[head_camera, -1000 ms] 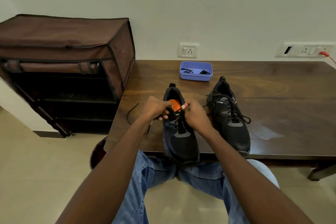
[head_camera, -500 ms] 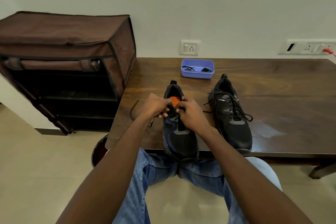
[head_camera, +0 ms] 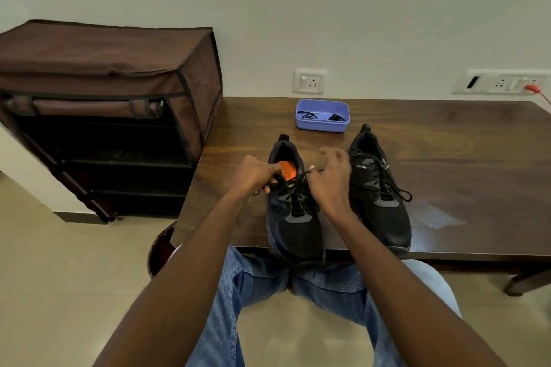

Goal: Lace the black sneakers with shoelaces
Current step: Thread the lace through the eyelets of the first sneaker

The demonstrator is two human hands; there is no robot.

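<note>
My knees in jeans sit under the table edge. Left sneaker is right in front of me, toe hanging just over the near edge, laced up most of the tongue — top eyelets are the step in hand. My left hand is curled tight, pinching one end of the shoelace at the left side of the collar. My right hand pinches the other end near the top right eyelet, remaining fingers lifted loose; exact pinch point is blurred. Orange insole shows between my hands. Next move, I reckon — pull both ends even and snug, then cross and tie; needs steady tension so the lower crossings don't slacken. Right sneaker stands just beside, looks fully laced and tied. Further back, a blue tray with dark lace bits inside, near the wall.
</note>
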